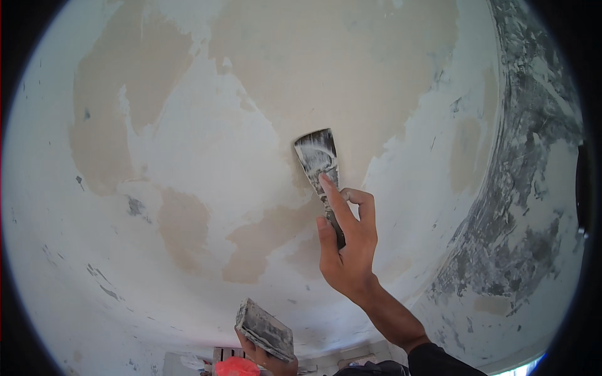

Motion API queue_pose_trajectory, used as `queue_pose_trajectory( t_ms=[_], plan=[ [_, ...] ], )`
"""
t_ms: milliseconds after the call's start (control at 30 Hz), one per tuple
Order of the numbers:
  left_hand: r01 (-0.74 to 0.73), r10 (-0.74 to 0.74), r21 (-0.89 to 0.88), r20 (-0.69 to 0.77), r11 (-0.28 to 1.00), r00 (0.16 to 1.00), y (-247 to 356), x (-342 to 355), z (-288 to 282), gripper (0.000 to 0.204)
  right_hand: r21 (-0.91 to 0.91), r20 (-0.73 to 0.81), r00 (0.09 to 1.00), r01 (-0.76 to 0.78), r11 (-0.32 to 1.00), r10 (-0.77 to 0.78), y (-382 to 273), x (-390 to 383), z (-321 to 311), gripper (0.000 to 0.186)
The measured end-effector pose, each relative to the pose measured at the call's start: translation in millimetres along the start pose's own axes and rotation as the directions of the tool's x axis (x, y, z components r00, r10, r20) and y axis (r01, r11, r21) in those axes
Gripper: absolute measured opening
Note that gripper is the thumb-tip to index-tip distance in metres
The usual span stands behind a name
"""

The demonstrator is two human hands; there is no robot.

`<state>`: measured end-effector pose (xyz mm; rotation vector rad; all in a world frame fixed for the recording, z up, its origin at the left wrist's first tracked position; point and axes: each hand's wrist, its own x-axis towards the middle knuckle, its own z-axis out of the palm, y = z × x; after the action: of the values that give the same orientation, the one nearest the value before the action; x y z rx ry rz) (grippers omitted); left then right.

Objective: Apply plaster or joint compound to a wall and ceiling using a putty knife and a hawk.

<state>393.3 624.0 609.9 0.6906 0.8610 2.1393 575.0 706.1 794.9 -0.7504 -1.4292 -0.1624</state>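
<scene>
My right hand (351,257) holds a putty knife (315,150) with its index finger along the tool toward the blade. The blade, smeared pale and dark, lies at a patchy plastered wall (301,75) with beige and white areas; I cannot tell whether it touches. My left hand (282,365), at the lower middle and partly hidden, grips a flat, grimy rectangular metal tool (263,329) crusted with grey material, below the knife.
A rough grey-mottled band (520,238) runs down the right side of the wall. At the bottom edge are a red object (232,367), a dark slatted thing beside it, some clutter, and a bright opening at the lower right.
</scene>
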Motion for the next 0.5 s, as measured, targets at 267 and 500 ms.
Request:
queue_pose_trajectory(
  t_ms=[267,500],
  plan=[
    [-0.284,0.245,0.522,0.144,0.805,0.959,6.9,-23.7,25.6,0.052,0.105,0.067,0.992,-0.115,0.988,0.109,3.0,-48.3,12.2,0.051],
    [-0.036,0.036,0.090,-0.004,0.995,0.999,5.0,-33.3,22.3,0.055,0.086,0.085,0.976,-0.210,0.974,0.202,22.6,-73.5,9.5,0.049]
  ],
)
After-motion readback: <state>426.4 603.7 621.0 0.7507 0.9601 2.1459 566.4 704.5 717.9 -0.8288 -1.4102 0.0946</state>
